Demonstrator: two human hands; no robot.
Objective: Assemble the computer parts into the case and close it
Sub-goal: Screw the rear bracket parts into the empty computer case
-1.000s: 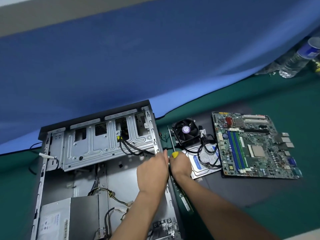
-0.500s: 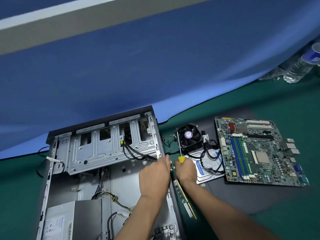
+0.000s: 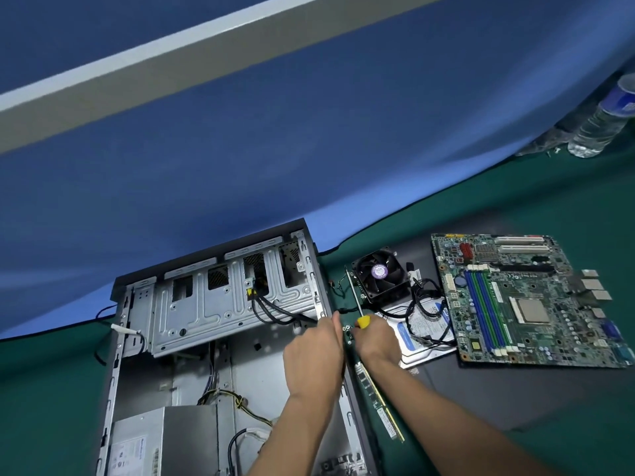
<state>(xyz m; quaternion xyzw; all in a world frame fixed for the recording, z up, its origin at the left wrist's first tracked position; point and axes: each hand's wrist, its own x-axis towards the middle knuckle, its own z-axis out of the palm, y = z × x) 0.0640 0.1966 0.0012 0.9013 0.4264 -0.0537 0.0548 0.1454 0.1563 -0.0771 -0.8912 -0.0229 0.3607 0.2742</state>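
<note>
1. Looking down from the head camera, I see the open computer case [image 3: 178, 338] lying on its side on the green table cloth [image 3: 567, 207], its side panel off and the interior facing up.
2. My left hand [image 3: 314, 359] sits at the case's right edge, back of the hand toward the camera, fingers bent down over the rim; I cannot tell what, if anything, they grasp.
3. My right hand [image 3: 376, 340] is just beside it on the outer side of that rim, fingers curled round the yellow-handled screwdriver [image 3: 359, 305], whose thin shaft points away from me toward the fan.
4. Between the two hands a small green board [image 3: 347, 333] with screws shows at the rim.
5. A memory stick [image 3: 379, 403] lies along the outside of the case wall, under my right forearm.
6. The cooler fan [image 3: 381, 274] sits beyond my right hand, its black cables trailing over the hard drive [image 3: 424, 333] beside it.
7. The motherboard [image 3: 525, 300] lies flat to the right of the drive, well apart from the case, on a dark mat [image 3: 498, 396].
8. Inside the case, the power supply [image 3: 161, 441] fills the near left corner and the drive cage [image 3: 220, 304] spans the far end.
9. A water bottle [image 3: 601, 125] lies at the far right, against the blue backdrop [image 3: 275, 149].
</note>
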